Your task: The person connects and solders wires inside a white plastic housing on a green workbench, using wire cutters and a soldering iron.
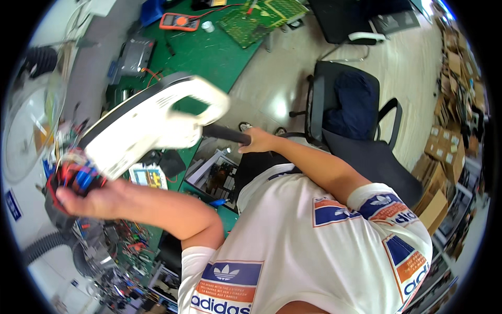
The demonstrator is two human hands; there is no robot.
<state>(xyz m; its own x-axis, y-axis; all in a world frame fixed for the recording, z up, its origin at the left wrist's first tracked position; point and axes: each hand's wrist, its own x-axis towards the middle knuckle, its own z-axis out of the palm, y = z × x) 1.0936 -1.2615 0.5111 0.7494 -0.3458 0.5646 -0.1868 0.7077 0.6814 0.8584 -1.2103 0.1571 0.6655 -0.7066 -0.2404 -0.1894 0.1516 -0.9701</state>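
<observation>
Smooth white plastic casing [151, 123] between both hands [86, 199]

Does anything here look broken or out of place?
Yes. The white handheld vacuum body is open at its lower end, with red and blue wires spilling out by the left hand. The right hand grips a black tube.

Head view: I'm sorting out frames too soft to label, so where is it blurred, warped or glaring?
Head view: the white housing is motion-smeared at its handle; the left hand and right hand are sharper; fisheye bends the green bench edge; glare on the floor; corners black.
</observation>
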